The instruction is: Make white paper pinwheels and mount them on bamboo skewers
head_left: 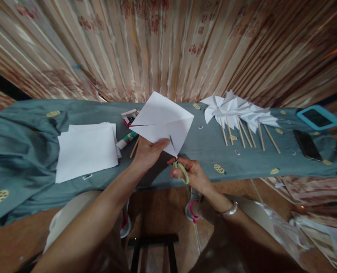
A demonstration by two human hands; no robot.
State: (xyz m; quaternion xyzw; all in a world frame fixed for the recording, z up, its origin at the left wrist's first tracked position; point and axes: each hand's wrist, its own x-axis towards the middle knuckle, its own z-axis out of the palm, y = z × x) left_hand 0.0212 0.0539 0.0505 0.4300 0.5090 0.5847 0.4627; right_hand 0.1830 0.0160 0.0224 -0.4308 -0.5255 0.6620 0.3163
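My left hand point(149, 151) grips a square sheet of white paper point(165, 113) by its near edge, thumb on top. A slit runs inward from the sheet's left corner. In my right hand point(192, 172) is a pair of scissors point(182, 172) with light green handles. Their blades reach onto the paper at its near corner, one blade lying over the sheet. Partly behind my left hand and the paper are a thin wooden stick point(134, 147), a green and white glue stick point(127, 140) and a small red and white box point(128, 116).
A stack of white paper point(86, 151) lies on the left of the cloth-covered table point(157, 178). Several white paper pinwheels point(239, 108) on wooden sticks lie to the right. Beyond them are a dark phone point(307, 145) and a blue-framed device point(318, 116). A curtain point(157, 49) hangs behind.
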